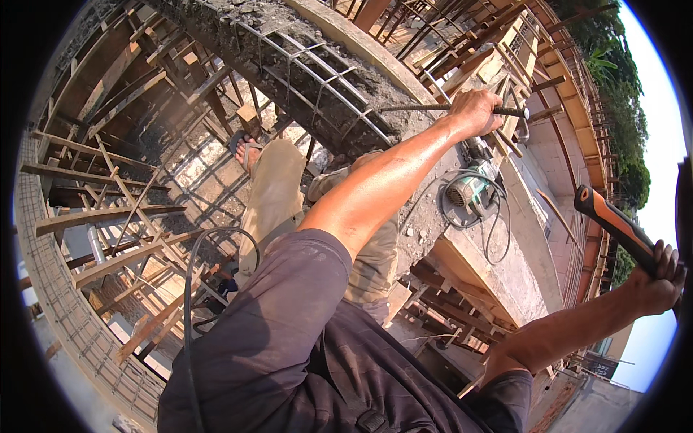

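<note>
Stretched out ahead of me, my left hand (pixel 476 112) is closed around a dark steel rod (pixel 419 107). One end of the rod points at the broken concrete beam (pixel 375 50), and the other, with a bright flat face, sticks out past my fist. Raised at the far right, my right hand (pixel 655 281) grips a hammer (pixel 613 225) by its black and orange handle. The hammer's head is lost in the dark rim. Exposed steel bars (pixel 317 76) run along the beam's chipped side. Near my left forearm, a green power tool (pixel 469 191) lies on the concrete with its cable looped.
Below on the left are wooden props and planks (pixel 108 216) among deep gaps. A curved band of rebar mesh (pixel 68 310) edges that side. A black cable (pixel 189 303) passes by my left sleeve. Formwork and upright bars (pixel 577 137) stand at the right, with trees beyond.
</note>
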The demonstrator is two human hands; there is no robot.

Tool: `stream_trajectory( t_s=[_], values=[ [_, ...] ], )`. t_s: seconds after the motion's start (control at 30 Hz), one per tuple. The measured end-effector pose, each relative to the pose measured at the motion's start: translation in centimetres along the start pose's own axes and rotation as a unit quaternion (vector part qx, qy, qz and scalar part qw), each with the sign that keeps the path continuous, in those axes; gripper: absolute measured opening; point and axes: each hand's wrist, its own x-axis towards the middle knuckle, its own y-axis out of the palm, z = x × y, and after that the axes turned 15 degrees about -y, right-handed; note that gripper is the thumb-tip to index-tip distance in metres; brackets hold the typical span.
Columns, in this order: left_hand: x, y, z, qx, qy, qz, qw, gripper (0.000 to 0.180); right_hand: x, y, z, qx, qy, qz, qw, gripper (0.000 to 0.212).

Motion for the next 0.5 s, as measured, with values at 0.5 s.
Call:
stream_trajectory(
  t_s=[0.5],
  values=[
    [0.8,0.1,0.5,-0.015,-0.005,-0.003,1.0,0.024,-2.8,-0.9,2.0,-0.099,0.117,0.041,0.987,0.015]
  ],
)
